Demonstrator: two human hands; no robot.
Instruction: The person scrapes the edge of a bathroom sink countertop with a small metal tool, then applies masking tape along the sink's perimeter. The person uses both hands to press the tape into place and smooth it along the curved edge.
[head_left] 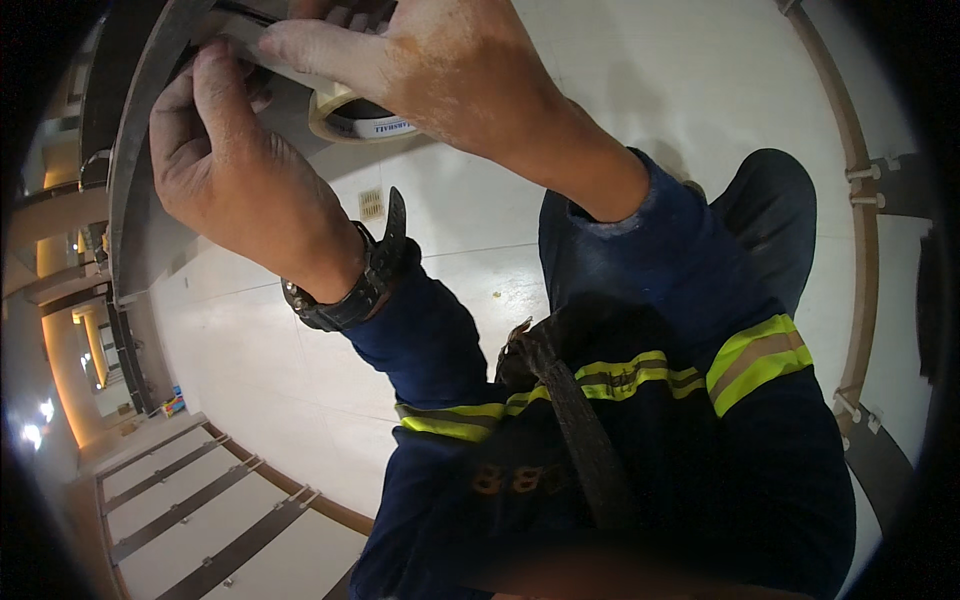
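Head view: left hand (240, 185) curled beside panel edge (132, 180), right hand (460, 75) curled over tape roll (347, 127); closure, hold unclear; pale floor (290, 350) spreads beneath.

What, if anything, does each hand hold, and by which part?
The right hand seems to hold the tape roll, grip point hidden; what, if anything, the left hand pinches cannot be told.

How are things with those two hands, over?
Left hand up by grey panel. Right hand alongside, tape roll showing just below. Right hand partly hides tape roll; exact grip unclear.
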